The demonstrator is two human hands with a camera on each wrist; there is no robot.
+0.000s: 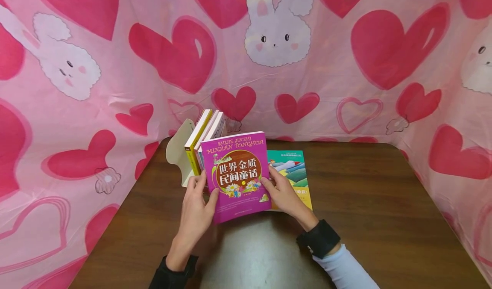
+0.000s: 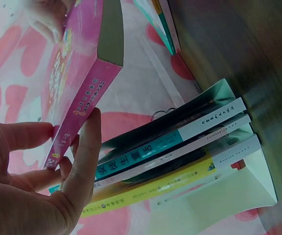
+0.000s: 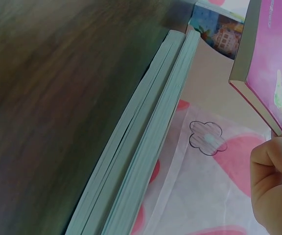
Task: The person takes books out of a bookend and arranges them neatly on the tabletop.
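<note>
A magenta paperback book (image 1: 238, 207) is held up above the table, its front cover with a round brown title panel facing the head camera. My left hand (image 1: 196, 207) grips its left edge; in the left wrist view, thumb and fingers (image 2: 87, 152) pinch the spine side. On the opposite edge my right hand (image 1: 288, 195) holds it, thumb over the cover. Just behind, several books (image 1: 201, 128) stand upright in a cream bookend (image 1: 177, 148), nearest my left hand. A green and yellow book (image 1: 297, 169) lies partly hidden behind the magenta book and my right hand.
Below the green and yellow cover, the right wrist view shows page edges of two stacked books (image 3: 146, 137) lying flat on the dark wooden table (image 1: 365, 207). Pink cloth (image 1: 330, 75) with hearts and rabbits hangs around the table's back and sides.
</note>
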